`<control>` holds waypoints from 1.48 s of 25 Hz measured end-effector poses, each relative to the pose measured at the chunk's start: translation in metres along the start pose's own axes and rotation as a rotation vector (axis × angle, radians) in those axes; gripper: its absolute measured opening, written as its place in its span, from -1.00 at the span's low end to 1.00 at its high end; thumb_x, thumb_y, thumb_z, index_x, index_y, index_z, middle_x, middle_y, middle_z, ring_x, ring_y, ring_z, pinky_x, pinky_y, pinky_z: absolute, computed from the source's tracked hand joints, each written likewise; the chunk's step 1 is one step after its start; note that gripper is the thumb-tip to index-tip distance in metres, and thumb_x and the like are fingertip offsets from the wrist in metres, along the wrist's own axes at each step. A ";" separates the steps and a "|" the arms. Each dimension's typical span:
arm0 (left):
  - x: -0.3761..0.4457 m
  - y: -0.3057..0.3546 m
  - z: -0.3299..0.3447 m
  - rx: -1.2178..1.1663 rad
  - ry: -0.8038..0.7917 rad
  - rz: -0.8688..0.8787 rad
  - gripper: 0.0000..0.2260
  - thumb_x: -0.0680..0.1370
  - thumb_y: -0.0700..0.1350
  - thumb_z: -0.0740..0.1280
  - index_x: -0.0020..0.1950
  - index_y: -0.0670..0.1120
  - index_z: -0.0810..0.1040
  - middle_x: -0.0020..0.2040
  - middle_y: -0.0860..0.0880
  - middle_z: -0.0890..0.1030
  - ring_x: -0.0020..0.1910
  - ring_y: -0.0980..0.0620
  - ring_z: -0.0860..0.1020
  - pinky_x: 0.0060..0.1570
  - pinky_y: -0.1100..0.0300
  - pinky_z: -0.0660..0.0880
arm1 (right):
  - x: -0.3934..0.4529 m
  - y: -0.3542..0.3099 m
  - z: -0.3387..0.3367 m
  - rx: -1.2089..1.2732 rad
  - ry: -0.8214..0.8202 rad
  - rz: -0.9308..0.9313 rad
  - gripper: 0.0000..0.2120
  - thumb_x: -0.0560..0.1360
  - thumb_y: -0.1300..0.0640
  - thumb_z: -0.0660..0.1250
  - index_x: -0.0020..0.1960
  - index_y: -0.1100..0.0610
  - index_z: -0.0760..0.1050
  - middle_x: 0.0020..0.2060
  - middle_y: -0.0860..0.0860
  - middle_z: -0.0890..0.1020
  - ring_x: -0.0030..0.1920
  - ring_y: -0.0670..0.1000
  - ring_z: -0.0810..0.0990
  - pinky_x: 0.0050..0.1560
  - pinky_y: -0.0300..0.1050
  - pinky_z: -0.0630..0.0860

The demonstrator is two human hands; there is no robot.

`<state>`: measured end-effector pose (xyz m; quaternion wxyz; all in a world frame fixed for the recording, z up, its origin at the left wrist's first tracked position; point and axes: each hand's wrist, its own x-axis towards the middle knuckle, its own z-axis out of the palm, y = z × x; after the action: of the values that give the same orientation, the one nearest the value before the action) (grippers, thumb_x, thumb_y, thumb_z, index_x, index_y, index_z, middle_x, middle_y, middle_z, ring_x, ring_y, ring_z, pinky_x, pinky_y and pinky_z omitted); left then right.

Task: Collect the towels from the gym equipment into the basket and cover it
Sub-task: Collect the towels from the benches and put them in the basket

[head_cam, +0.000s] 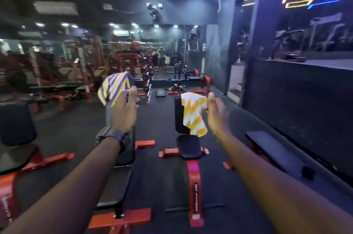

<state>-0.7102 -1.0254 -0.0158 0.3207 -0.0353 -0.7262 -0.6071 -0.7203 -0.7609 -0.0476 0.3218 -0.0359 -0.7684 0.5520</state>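
My left hand [125, 108] pinches a purple, yellow and white striped towel [113, 87], lifted above the backrest of the bench in front of me. My right hand [215, 111] pinches the corner of a yellow and white towel [193, 113], which hangs down in front of the upright backrest of the red-framed bench [188, 145]. A dark watch sits on my left wrist. No basket is in view.
A red-framed bench [122, 180] lies under my left arm. Another seat [17, 138] stands at the left, and a flat black bench [275, 149] at the right by a dark wall. Racks and machines fill the back of the gym.
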 end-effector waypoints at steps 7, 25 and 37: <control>0.009 -0.020 0.083 0.012 -0.092 -0.017 -0.56 0.49 0.40 0.12 -0.13 0.07 0.53 -0.19 0.10 0.63 -0.25 0.10 0.57 -0.09 0.07 0.47 | 0.037 0.048 -0.056 -0.090 0.084 0.055 -0.43 0.51 -0.43 0.00 -0.01 0.00 0.53 -0.14 -0.06 0.67 -0.04 0.05 0.62 0.01 0.01 0.50; 0.248 -0.179 0.185 0.054 -0.209 0.001 -0.66 0.63 0.21 0.15 -0.10 0.01 0.54 -0.19 0.04 0.64 -0.21 0.00 0.59 -0.22 0.18 0.48 | 0.240 0.131 0.161 -0.142 0.047 0.088 -0.47 0.59 -0.34 0.03 0.06 0.07 0.51 -0.09 0.03 0.67 -0.05 0.04 0.62 -0.12 -0.06 0.47; 0.429 -0.307 0.422 0.098 -0.304 -0.034 -0.53 0.54 0.32 0.14 -0.05 -0.06 0.55 -0.10 -0.04 0.68 -0.07 -0.12 0.65 -0.09 0.06 0.51 | 0.490 0.303 0.248 -0.152 0.102 0.176 -0.53 0.60 -0.32 0.04 0.01 0.02 0.51 -0.09 -0.01 0.66 -0.08 0.01 0.55 -0.21 -0.10 0.31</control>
<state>-1.3635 -0.8688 -0.0852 0.1981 -0.0987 -0.7957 -0.5638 -1.3307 -0.6465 -0.1344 0.3071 -0.1555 -0.7846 0.5157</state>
